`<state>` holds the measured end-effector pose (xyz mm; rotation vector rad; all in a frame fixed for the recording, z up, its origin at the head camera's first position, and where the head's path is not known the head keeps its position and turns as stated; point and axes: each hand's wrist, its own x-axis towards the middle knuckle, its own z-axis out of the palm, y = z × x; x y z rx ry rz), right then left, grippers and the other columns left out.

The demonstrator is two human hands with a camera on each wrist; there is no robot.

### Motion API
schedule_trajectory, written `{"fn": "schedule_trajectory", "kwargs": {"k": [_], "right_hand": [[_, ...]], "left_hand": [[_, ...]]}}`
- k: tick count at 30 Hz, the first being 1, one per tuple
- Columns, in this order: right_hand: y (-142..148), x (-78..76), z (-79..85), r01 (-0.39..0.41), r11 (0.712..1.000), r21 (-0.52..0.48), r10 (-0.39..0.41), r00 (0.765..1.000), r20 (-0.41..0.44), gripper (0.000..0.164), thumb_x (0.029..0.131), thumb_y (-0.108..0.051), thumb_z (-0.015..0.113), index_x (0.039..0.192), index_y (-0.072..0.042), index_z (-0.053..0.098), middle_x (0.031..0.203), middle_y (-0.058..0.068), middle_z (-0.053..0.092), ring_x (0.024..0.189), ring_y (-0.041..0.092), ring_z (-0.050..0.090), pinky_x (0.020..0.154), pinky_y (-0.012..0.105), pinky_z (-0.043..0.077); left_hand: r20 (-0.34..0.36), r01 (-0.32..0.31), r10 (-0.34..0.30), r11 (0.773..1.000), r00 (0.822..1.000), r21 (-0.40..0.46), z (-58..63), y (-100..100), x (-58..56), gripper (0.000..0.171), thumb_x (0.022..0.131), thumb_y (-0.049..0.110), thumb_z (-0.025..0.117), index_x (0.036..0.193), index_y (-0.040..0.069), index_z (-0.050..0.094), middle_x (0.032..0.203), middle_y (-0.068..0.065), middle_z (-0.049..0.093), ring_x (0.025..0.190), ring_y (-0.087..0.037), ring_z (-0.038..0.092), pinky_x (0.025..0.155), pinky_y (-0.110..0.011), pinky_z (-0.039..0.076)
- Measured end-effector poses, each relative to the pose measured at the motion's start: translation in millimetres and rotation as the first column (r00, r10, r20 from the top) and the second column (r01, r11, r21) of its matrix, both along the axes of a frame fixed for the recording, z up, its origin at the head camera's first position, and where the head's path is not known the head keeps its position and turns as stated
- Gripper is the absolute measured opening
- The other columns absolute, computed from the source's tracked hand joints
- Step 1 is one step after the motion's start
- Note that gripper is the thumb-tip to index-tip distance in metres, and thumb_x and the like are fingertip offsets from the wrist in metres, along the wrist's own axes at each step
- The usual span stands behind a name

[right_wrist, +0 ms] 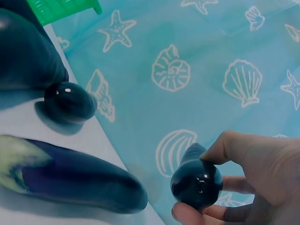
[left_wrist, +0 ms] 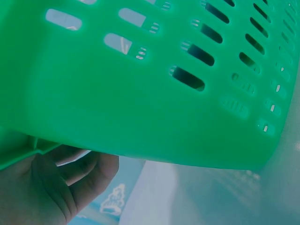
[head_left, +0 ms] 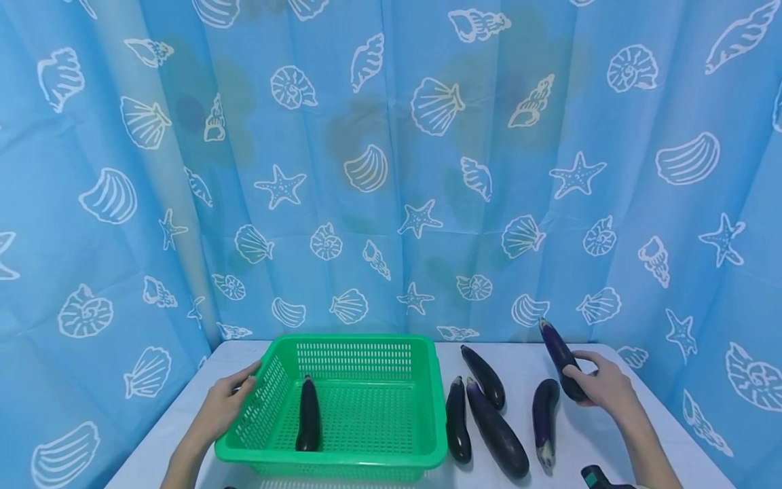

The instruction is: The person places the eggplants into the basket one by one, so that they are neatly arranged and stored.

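My right hand (head_left: 605,386) grips a dark purple eggplant (head_left: 561,360) near its rounded end, held above the right side of the table with the stem end pointing up and away. The right wrist view shows the thumb and fingers around this eggplant (right_wrist: 197,183). On the left, my left hand (head_left: 227,401) holds the rim of a green plastic basket (head_left: 440,407); in the left wrist view its fingers (left_wrist: 96,180) curl under the basket's rim. One eggplant (head_left: 309,415) lies inside the basket, toward its left side.
Between basket and right hand, several eggplants lie on the white table (head_left: 519,360): a long one (head_left: 496,431), a slim one (head_left: 457,421), one behind (head_left: 485,377) and a curved one (head_left: 544,421). A blue shell-patterned curtain (head_left: 391,204) hangs behind. A dark strap-like object (head_left: 595,477) shows by the right forearm.
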<state>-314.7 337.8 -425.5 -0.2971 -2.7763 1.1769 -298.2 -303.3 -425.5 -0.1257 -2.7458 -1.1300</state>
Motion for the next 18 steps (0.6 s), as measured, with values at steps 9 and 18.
{"fn": "schedule_trajectory", "kwargs": {"k": [9, 18], "right_hand": [[-15.3, 2.0, 4.8, -0.043, 0.999, -0.032, 0.041, 0.997, -0.06, 0.067, 0.099, -0.031, 0.054, 0.153, -0.002, 0.026, 0.097, 0.031, 0.063, 0.066, 0.017, 0.067, 0.064, 0.038, 0.063], [-28.5, 3.5, 12.5, -0.089, 0.995, -0.039, 0.085, 0.992, -0.088, 0.065, 0.101, -0.028, 0.052, 0.155, -0.008, 0.022, 0.099, 0.032, 0.062, 0.073, 0.021, 0.069, 0.063, 0.035, 0.063]], "left_hand": [[-0.006, -0.009, 0.009, 1.0, 1.0, -0.014, -0.4, 1.4, -2.3, 0.046, 0.107, 0.024, 0.04, 0.148, 0.003, 0.041, 0.148, -0.025, 0.044, 0.133, -0.045, 0.048, 0.104, -0.056, 0.048], [-0.001, -0.009, 0.009, 1.0, 1.0, -0.003, -0.5, 0.7, -2.0, 0.046, 0.107, 0.024, 0.04, 0.148, 0.003, 0.04, 0.149, -0.025, 0.044, 0.133, -0.045, 0.047, 0.104, -0.056, 0.048]]}}
